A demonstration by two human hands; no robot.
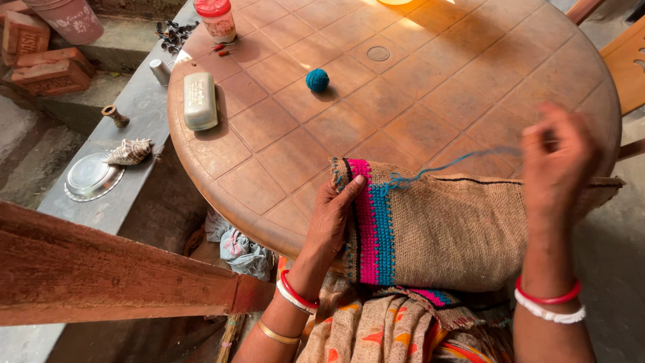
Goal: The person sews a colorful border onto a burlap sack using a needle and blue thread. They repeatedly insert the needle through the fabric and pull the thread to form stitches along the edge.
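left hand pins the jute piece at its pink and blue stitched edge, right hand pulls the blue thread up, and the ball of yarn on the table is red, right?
Not quite: the ball of yarn is blue, as the head view shows. The rest holds: the left hand pins the jute piece at its pink and blue stitched edge, and the right hand, blurred, pulls the blue thread up over the table.

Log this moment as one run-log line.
left hand: pins jute piece | right hand: blurred, pulling blue yarn | yarn ball: on table
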